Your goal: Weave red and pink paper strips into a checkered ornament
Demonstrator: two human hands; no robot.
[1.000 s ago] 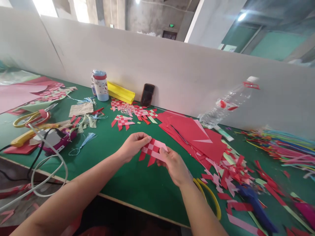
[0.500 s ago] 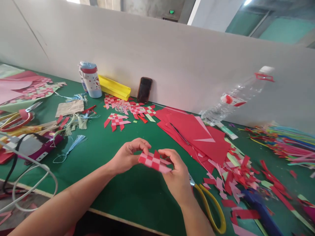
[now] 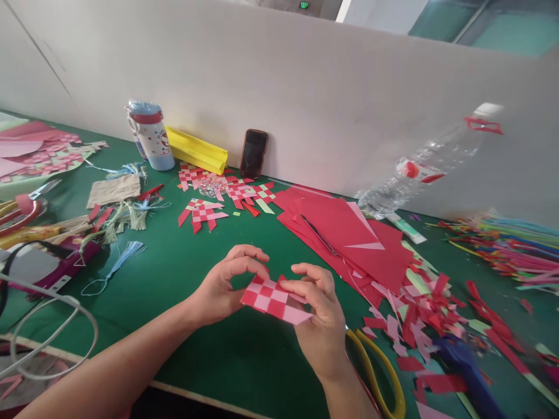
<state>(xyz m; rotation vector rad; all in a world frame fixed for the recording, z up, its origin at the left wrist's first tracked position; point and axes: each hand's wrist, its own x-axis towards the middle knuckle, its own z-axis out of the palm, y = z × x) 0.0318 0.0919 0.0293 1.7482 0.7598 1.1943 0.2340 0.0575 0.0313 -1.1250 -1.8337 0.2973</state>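
A red and pink woven paper piece [image 3: 271, 299] is held between both hands above the green table [image 3: 244, 361], its checkered face tilted up. My left hand [image 3: 229, 285] pinches its left end between thumb and fingers. On the right, my right hand [image 3: 318, 302] grips the other end, with fingers on its upper edge and a pink strip pointing to the right. Yellow-handled scissors [image 3: 371, 366] lie beside my right wrist, partly hidden by it.
Woven pieces [image 3: 203, 214], a phone [image 3: 254, 153], a cup [image 3: 152, 137] and a yellow tray [image 3: 196, 152] are at the back. Red sheets [image 3: 336, 227], a leaning bottle [image 3: 419, 169] and scraps lie right. Tassels [image 3: 117, 265] and cables [image 3: 87, 314] are left.
The woven piece has turned so more of its checkered face shows. Fingers of my right hand have shifted along its upper edge. The camera view has tilted slightly down.
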